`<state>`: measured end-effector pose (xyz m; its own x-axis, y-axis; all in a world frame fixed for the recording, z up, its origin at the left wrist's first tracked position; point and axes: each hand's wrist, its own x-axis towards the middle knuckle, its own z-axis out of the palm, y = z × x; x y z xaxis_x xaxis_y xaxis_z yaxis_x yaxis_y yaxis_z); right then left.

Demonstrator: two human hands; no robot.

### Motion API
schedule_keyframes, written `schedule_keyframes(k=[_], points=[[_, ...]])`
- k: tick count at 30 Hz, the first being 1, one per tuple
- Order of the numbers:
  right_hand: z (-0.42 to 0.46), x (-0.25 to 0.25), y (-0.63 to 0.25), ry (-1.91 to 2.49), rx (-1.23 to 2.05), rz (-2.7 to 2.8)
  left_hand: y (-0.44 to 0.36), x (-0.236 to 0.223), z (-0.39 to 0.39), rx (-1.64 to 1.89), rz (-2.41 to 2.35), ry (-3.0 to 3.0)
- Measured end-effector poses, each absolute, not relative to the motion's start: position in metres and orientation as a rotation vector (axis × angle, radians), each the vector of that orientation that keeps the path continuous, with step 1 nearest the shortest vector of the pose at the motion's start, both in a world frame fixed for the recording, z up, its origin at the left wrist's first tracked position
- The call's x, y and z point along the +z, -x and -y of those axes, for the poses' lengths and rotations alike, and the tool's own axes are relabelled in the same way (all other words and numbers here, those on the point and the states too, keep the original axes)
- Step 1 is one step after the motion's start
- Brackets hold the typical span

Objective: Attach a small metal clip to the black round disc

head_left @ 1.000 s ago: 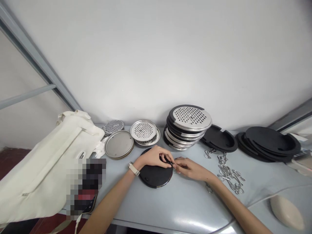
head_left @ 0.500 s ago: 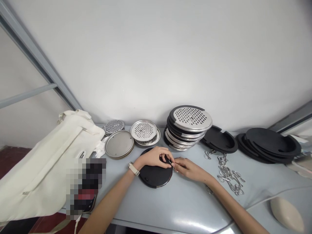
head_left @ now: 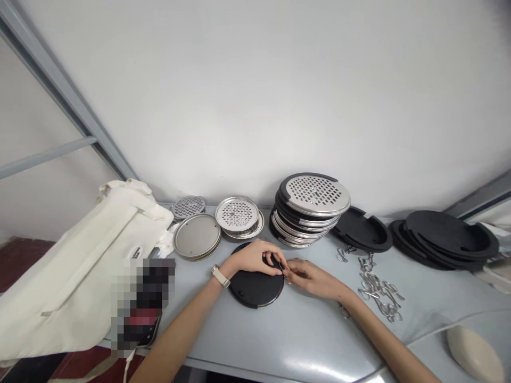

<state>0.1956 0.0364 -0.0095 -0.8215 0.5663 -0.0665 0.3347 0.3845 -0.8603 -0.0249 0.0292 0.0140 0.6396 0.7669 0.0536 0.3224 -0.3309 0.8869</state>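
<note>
A round black disc [head_left: 255,288] lies flat on the grey table [head_left: 295,335] in front of me. My left hand [head_left: 252,258], with a watch on its wrist, rests on the disc's far right edge with its fingers curled down onto it. My right hand [head_left: 309,276] meets it from the right, its fingertips pinched on a small metal clip [head_left: 285,268] at the disc's rim. The clip is mostly hidden by the fingers.
Behind the disc stand a pile of perforated steel plates in black rims [head_left: 311,208], two smaller steel plate piles [head_left: 238,216] and black discs [head_left: 445,237]. Loose metal clips [head_left: 377,290] lie to the right. A cream bag [head_left: 75,266] fills the left; a beige oval object [head_left: 475,354] sits bottom right.
Both hands stay together at the disc's right edge, with only slight finger movement. The view has shifted a little.
</note>
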Motion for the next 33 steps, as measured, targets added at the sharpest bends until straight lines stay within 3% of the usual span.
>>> schedule_keyframes(k=[33], points=[[-0.0375, -0.0103, -0.1952, 0.842, 1.467, 2.365, 0.0239, 0.0162, -0.0279, 0.633, -0.824, -1.937]])
